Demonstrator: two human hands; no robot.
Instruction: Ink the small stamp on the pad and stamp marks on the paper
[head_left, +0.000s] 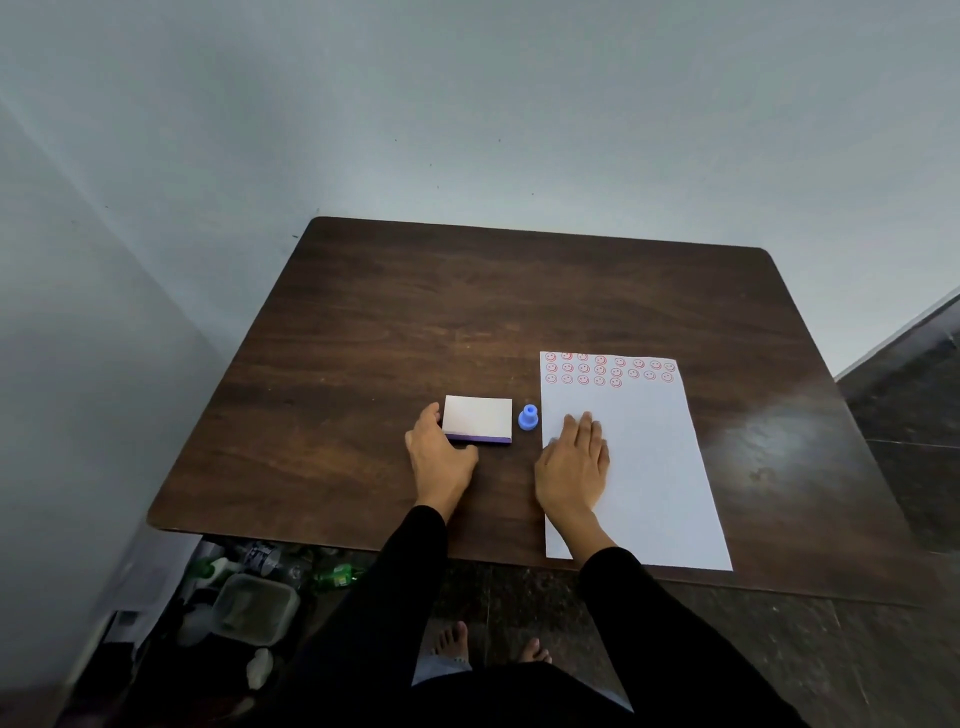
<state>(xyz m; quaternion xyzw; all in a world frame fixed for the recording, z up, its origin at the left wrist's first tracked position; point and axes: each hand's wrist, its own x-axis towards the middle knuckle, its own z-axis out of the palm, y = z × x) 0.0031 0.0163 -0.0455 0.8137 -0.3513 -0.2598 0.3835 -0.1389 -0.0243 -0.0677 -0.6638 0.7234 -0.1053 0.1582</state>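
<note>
A small blue stamp (528, 417) stands upright on the dark wooden table (363, 338), between the ink pad and the paper. The ink pad (478, 420) is a flat box with its pale lid closed and a purple front edge. My left hand (440, 457) grips its left front corner, thumb and fingers touching the case. A white sheet of paper (649, 467) lies to the right, with three rows of red smiley marks along its far edge. My right hand (574, 457) lies flat, fingers spread, on the paper's left edge. Neither hand touches the stamp.
A grey wall stands behind and to the left of the table. Below the table's near left corner lie plastic bottles (260, 561) and a plastic container (254, 608) on the floor. My bare feet (488, 647) show under the table's near edge.
</note>
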